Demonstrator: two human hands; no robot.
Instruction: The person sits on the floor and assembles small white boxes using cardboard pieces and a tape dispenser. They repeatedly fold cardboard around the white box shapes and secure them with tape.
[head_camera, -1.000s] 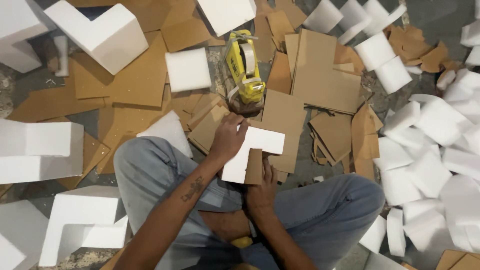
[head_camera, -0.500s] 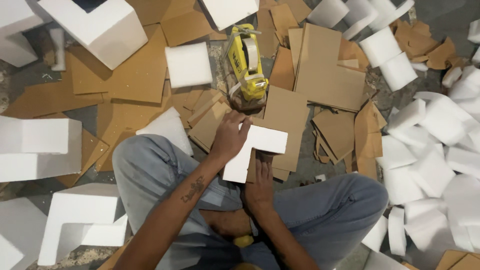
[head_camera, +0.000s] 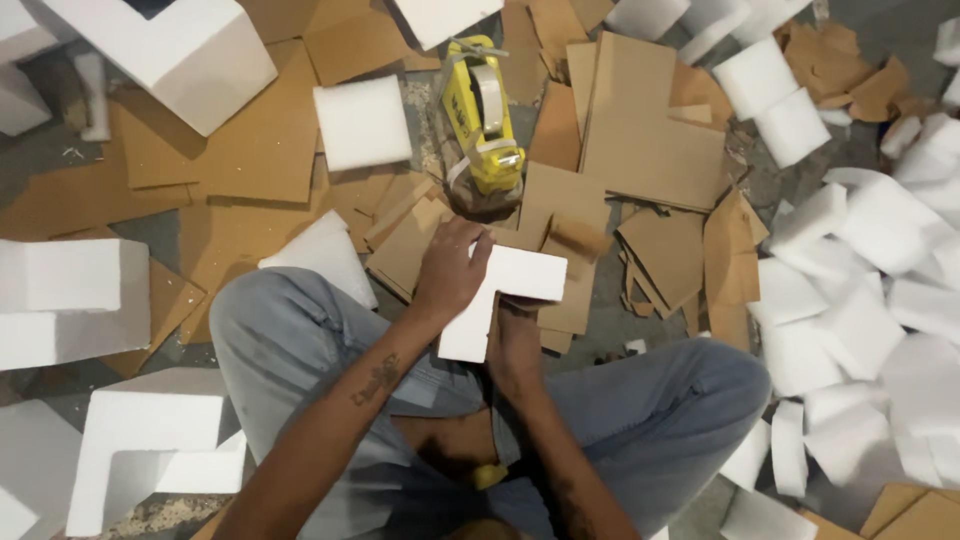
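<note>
Foam corner piece (head_camera: 505, 300) at frame centre is clasped by left hand (head_camera: 452, 272) on top and right hand (head_camera: 515, 345) beneath, untaped, with the yellow tape dispenser (head_camera: 482, 112) unused above.

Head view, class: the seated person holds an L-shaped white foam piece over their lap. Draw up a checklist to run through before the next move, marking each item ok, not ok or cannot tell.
1. Left hand grips the L-shaped foam piece from above: ok.
2. Right hand supports the foam from beneath: ok, though its fingers are mostly hidden.
3. Yellow tape dispenser lies on the floor just beyond the hands, with nothing lying on it: ok.
4. Cardboard pieces lie close ahead: ok.
5. Foam piece undamaged: cannot tell, only its top face shows.
6. Floor around the knees free of clutter: not ok, loose foam blocks and cardboard scraps crowd it.
</note>
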